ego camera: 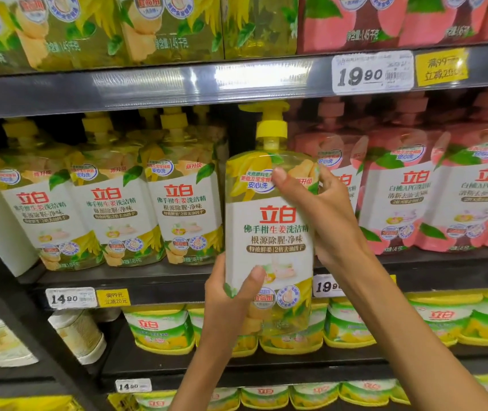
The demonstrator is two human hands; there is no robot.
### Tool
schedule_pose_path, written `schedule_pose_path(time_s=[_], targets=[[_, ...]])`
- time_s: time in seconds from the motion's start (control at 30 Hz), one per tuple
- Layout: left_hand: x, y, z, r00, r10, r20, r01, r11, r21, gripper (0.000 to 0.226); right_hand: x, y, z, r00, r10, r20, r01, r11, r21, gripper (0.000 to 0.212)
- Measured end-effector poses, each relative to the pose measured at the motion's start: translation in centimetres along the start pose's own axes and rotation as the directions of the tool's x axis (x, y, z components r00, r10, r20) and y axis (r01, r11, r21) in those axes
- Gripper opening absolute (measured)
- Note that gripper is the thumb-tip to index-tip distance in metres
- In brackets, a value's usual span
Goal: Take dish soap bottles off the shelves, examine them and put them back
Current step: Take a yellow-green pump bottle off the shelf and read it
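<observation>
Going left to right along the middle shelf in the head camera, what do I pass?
Three yellow bottles on the shelf → left hand → held yellow bottle → right hand → pink bottles.

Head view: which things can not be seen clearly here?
- Held yellow bottle: back side hidden; left hand and right hand cover parts of its label.
- Net weight print near the bottle's base: blurred.
- Lower price tag: partly covered by the bottle and right forearm.
- Top-shelf bottles: cut off by the upper edge.
</observation>
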State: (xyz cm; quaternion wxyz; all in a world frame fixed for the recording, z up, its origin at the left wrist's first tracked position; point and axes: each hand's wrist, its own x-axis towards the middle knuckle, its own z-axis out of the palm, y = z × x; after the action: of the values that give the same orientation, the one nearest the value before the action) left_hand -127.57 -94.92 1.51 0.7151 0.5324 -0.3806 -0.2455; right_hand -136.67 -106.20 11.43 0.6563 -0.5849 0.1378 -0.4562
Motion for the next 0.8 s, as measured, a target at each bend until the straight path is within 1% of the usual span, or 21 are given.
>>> schedule_pose_path(time_s=[0.1,0.17,0.2,0.23,0.27,0.3,0.33,0.37,0.43,0.47,0.53,0.6,0.67,0.7,0.77,0.8], targets=[[-1.1,0.4,0.6,1.000,-0.008,-0.021,0.008,0.999,-0.031,0.054,-0.4,-0.2,-0.7,0.998,0.027,0.056,-0.025,0.999,-0.022,0.067],[-1.8,0.8,0.4,0.998,-0.064,-0.011,0.063,0.996,-0.060,0.057,-0.6,0.1,-1.6,0.995,0.039,0.092,-0.040,0.999,0.015,0.057],[-2.2,1.0,0.2,0.994,-0.110,0.001,0.109,0.991,-0.072,0.062,-0.9,0.2,-1.9,0.993,0.048,0.107,-0.053,0.998,0.040,0.058],[-2.5,1.1,0.0,0.987,-0.159,0.014,0.160,0.984,-0.081,0.069,-1.1,0.3,-2.1,0.991,0.059,0.118,-0.066,0.996,0.056,0.064],[-2.9,1.1,-0.2,0.977,-0.209,0.032,0.211,0.974,-0.084,0.077,-1.5,0.4,-2.2,0.987,0.085,0.135,-0.095,0.993,0.072,0.076],[-3.4,1.1,-0.4,0.967,-0.251,0.054,0.255,0.963,-0.084,0.083,-1.9,0.6,-2.1,0.977,0.122,0.172,-0.142,0.984,0.111,0.089],[-3.7,1.1,-0.5,0.957,-0.278,0.079,0.284,0.956,-0.076,0.085,-2.3,0.8,-1.9,0.964,0.154,0.218,-0.193,0.966,0.169,0.095],[-4.1,1.1,-0.6,0.949,-0.295,0.111,0.302,0.952,-0.057,0.083,-2.8,0.9,-1.7,0.957,0.164,0.240,-0.218,0.951,0.219,0.092],[-4.5,1.4,-0.8,0.927,-0.330,0.179,0.337,0.942,-0.004,0.074,-3.3,1.2,-1.5,0.957,0.182,0.227,-0.237,0.939,0.247,0.070],[-4.6,1.5,-1.0,0.916,-0.350,0.196,0.353,0.935,0.025,0.073,-3.5,1.1,-1.5,0.960,0.184,0.212,-0.232,0.944,0.234,0.063],[-4.7,1.3,-1.4,0.896,-0.385,0.220,0.379,0.923,0.069,0.076,-4.1,1.1,-1.6,0.967,0.165,0.192,-0.206,0.955,0.214,0.061],[-5.2,1.2,-0.9,0.889,-0.408,0.207,0.395,0.913,0.106,0.068,-4.6,0.7,-1.6,0.978,0.127,0.163,-0.150,0.980,0.134,0.060],[-5.9,1.1,0.1,0.905,-0.390,0.169,0.391,0.920,0.032,0.057,-5.0,0.3,-1.6,0.986,0.061,0.155,-0.066,0.998,0.022,0.058],[-6.2,1.1,0.6,0.916,-0.377,0.140,0.385,0.922,-0.034,0.054,-5.1,0.0,-1.6,0.984,0.043,0.171,-0.044,0.999,0.006,0.057],[-6.4,1.3,1.4,0.923,-0.371,0.104,0.384,0.911,-0.149,0.051,-5.2,-0.6,-1.9,0.971,0.044,0.234,-0.047,0.999,0.005,0.057],[-6.4,1.5,1.5,0.919,-0.379,0.104,0.393,0.899,-0.195,0.051,-5.2,-0.9,-2.2,0.963,0.052,0.265,-0.051,0.999,-0.010,0.060]])
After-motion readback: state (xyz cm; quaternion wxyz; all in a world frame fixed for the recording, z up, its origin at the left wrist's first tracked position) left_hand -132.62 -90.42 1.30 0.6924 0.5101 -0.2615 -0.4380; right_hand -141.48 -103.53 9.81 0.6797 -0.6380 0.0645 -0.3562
